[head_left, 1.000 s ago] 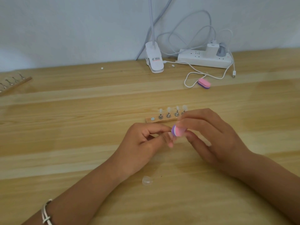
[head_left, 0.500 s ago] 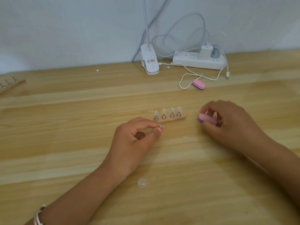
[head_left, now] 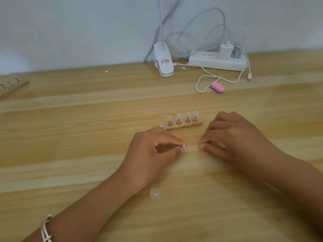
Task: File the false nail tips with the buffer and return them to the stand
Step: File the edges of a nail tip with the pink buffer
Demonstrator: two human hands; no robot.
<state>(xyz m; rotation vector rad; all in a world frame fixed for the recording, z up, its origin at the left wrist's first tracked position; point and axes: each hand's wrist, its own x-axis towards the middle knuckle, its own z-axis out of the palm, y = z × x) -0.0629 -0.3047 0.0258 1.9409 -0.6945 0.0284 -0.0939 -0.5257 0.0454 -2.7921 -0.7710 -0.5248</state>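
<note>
Lying nearest is a loose clear tip (head_left: pixel 154 192); past it the left hand (head_left: pixel 153 151) pinches a nail tip (head_left: pixel 183 146), and the right hand (head_left: pixel 232 137) curls its fingers together on what I cannot tell. Just beyond, the stand (head_left: pixel 183 126) runs left to right, its empty left end closest to the left hand; a pink buffer (head_left: pixel 217 87) lies farther back.

Soft, even light lay over my table (head_left: pixel 70 154), shadows faint. Its far edge bowed toward the upper corners, and fine detail looked slightly soft.
</note>
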